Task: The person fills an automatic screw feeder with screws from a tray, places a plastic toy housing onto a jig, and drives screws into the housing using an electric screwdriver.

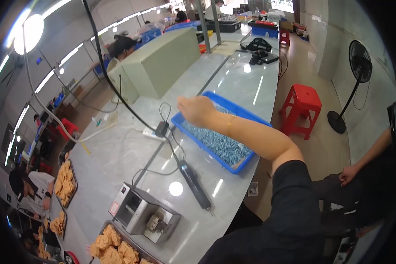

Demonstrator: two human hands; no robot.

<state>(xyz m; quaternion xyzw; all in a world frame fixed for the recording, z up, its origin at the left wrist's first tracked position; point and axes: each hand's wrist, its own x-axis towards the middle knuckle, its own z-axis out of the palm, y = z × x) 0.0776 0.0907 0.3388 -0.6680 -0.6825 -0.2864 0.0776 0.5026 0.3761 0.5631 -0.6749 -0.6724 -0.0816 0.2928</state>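
My right hand [192, 110] is raised over the far left part of a blue tray [225, 164], its fingers curled closed. What it holds, if anything, is hidden. Many small blue-grey pieces [220, 143] fill the tray. A black electric screwdriver [193, 185] lies on the grey table [132, 154], nearer than the tray, with its cable running back to a black connector [162, 128]. Left of it stands a metal-and-black machine [145, 213]. At the bottom, another tray holds orange-tan pieces [112, 246]. I cannot make out my left hand.
A large pale green box [163, 61] stands across the table. Black straps and devices [259, 53] lie at the far end. A red stool [301, 110] and black fan [360, 61] stand right. One person's hand [348, 174] shows at right; another person [31, 189] works at left.
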